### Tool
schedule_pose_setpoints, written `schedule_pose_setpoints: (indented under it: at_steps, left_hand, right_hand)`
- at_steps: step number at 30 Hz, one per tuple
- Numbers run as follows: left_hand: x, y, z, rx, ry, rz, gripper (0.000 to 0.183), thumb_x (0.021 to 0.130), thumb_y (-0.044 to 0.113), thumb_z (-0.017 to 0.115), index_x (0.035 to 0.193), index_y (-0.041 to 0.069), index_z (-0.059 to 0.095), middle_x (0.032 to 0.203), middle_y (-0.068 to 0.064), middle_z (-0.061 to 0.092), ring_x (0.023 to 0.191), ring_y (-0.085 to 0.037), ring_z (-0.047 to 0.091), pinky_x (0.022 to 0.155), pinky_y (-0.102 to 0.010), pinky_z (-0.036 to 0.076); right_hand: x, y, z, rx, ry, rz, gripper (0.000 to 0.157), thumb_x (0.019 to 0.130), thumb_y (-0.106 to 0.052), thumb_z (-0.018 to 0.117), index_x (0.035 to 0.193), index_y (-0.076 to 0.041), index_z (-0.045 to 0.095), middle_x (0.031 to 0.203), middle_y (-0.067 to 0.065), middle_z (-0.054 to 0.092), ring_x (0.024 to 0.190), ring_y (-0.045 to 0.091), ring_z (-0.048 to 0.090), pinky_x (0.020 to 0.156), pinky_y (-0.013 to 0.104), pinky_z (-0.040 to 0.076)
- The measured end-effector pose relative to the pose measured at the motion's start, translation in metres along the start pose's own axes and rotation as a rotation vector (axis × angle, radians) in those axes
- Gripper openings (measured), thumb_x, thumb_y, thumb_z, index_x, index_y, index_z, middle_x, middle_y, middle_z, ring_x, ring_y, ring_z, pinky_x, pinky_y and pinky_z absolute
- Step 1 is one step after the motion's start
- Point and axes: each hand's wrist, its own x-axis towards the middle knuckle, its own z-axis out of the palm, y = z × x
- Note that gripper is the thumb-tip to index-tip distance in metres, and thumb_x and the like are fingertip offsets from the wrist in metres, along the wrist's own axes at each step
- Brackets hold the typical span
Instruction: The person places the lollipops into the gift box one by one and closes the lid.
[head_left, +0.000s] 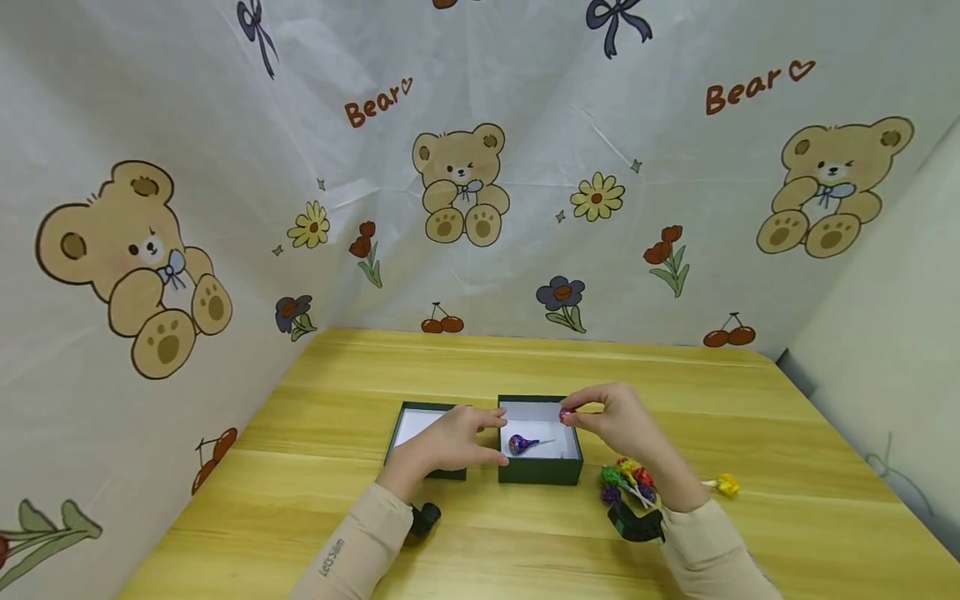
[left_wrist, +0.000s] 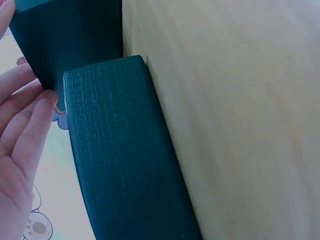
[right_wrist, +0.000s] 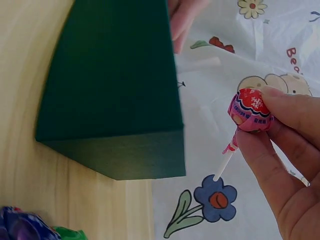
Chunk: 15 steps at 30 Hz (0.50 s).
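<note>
My right hand (head_left: 622, 421) pinches a pink-and-red wrapped lollipop (right_wrist: 251, 111) by its candy head, its white stick pointing down and away in the right wrist view. It is over the right rim of a dark green box (head_left: 540, 472) with a white inside. A purple-wrapped lollipop (head_left: 519, 444) lies in that box, its stick toward the right. My left hand (head_left: 456, 440) is at the box's left side, fingers extended, the thumb near the front left corner and fingertips touching the wall. Below it, a second green box part (left_wrist: 125, 150) with a white inside is partly covered.
Several bunched lollipops (head_left: 628, 475) in green, red, yellow and purple lie on the wooden table (head_left: 525, 533), right of the box. A yellow lollipop (head_left: 726, 484) is farther right. Behind the table hangs a bear-print cloth (head_left: 525, 250).
</note>
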Motion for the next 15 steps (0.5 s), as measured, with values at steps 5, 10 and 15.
schedule_pose_setpoints:
  at_steps: [5, 10, 15]
  left_hand:
    - [0.0, -0.001, 0.001, 0.006, 0.007, 0.01, 0.062, 0.087, 0.039, 0.078, 0.138, 0.006, 0.062, 0.154, -0.005, 0.048, 0.128, -0.021, 0.059, 0.087, -0.026, 0.047]
    - [-0.001, -0.001, 0.001, -0.005, 0.009, 0.02, 0.062, 0.088, 0.037, 0.078, 0.137, 0.004, 0.061, 0.153, -0.007, 0.048, 0.141, -0.026, 0.045, 0.085, -0.026, 0.046]
    - [-0.001, 0.001, 0.0, -0.008, 0.013, 0.021, 0.062, 0.087, 0.037, 0.078, 0.137, 0.004, 0.061, 0.153, -0.006, 0.048, 0.141, -0.024, 0.045, 0.087, -0.027, 0.046]
  right_hand:
    - [0.003, 0.002, 0.009, 0.006, -0.025, -0.023, 0.012, 0.089, -0.006, 0.075, 0.099, -0.002, 0.079, 0.094, 0.005, 0.078, 0.092, 0.023, 0.07, 0.075, 0.025, 0.057]
    - [0.004, 0.003, 0.015, 0.041, -0.05, -0.041, 0.012, 0.089, -0.004, 0.074, 0.099, 0.002, 0.078, 0.092, 0.008, 0.077, 0.087, 0.025, 0.07, 0.074, 0.024, 0.058]
    - [0.006, 0.006, 0.02, 0.055, -0.062, -0.051, 0.011, 0.089, -0.004, 0.074, 0.097, 0.002, 0.078, 0.092, 0.008, 0.077, 0.085, 0.023, 0.068, 0.07, 0.024, 0.057]
